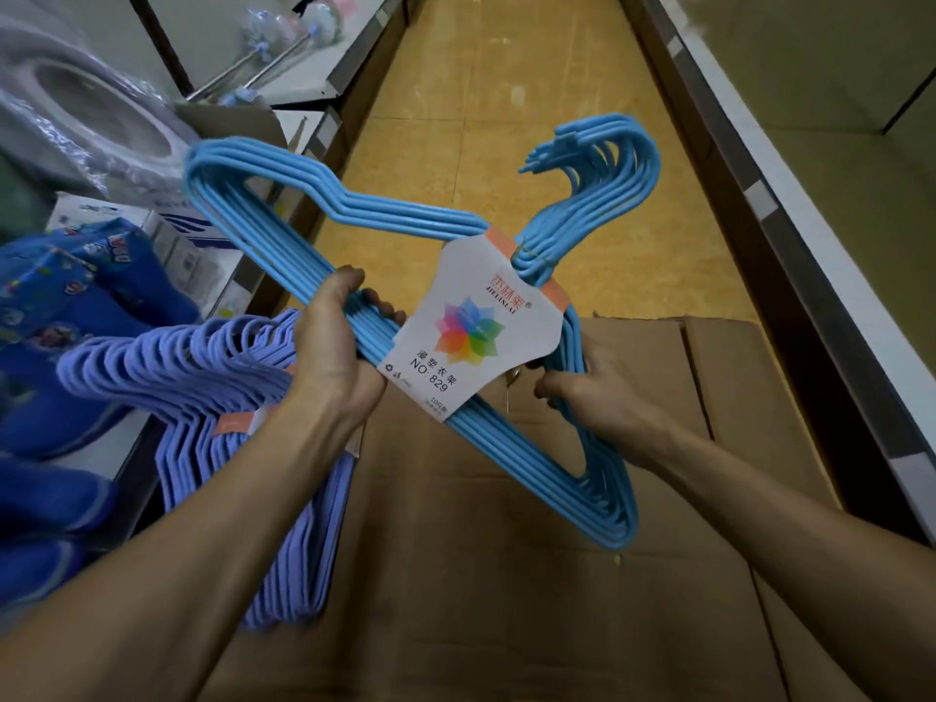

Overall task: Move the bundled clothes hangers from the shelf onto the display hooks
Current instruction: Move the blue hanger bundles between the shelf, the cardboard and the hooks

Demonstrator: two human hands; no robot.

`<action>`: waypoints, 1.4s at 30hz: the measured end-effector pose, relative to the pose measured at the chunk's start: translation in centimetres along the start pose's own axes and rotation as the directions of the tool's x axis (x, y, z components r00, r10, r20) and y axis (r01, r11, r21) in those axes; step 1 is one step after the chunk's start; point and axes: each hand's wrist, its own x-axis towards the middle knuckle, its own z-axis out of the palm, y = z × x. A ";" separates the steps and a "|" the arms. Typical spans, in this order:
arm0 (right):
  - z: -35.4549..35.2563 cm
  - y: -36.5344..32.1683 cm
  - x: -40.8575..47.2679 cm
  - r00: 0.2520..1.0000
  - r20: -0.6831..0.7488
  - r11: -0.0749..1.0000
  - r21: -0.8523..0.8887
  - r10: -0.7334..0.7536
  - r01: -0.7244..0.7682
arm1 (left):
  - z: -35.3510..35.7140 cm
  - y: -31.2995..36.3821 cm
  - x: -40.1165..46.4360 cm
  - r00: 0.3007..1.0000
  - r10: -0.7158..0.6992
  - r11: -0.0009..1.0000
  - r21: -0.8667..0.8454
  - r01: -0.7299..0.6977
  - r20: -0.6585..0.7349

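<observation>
Both hands, left hand and right hand, curl fingers around the blue hanger bundle.

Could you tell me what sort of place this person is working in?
Probably a household-goods shop aisle: white shelving lines both sides of the floor, a labelled retail bundle of blue hangers is in hand, and a large cardboard carton sits below.

White paper label on blue hanger bundle: "JIELINLAI", "NO: 829".
</observation>
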 end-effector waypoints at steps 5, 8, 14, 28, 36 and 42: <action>-1.1 -5.7 -1.8 0.999 -0.006 0.999 0.003 -0.053 0.053 | 3.1 4.5 -3.1 0.996 0.064 0.997 0.042 -0.061 -0.058; -2.8 -10.5 -3.7 0.998 -0.010 0.997 0.029 -0.069 0.069 | 6.2 8.1 -5.9 0.992 0.096 0.995 0.044 -0.093 -0.079; -9.0 -26.3 -9.4 0.995 0.012 0.993 0.069 -0.099 0.098 | 17.5 20.2 -14.7 0.986 0.141 0.989 0.064 -0.136 -0.090; -24.5 -65.4 -22.5 0.976 -0.019 0.975 0.056 -0.215 0.216 | 44.5 50.1 -35.6 0.981 0.195 0.980 -0.036 -0.195 -0.002; -29.1 -76.9 -28.3 0.941 -0.033 0.941 0.024 -0.336 0.337 | 51.1 58.7 -46.4 0.959 0.284 0.957 -0.068 -0.282 0.016; -30.2 -80.7 -31.7 0.877 0.074 0.879 0.062 -0.476 0.472 | 52.1 60.8 -53.3 0.911 0.411 0.906 -0.098 -0.411 -0.022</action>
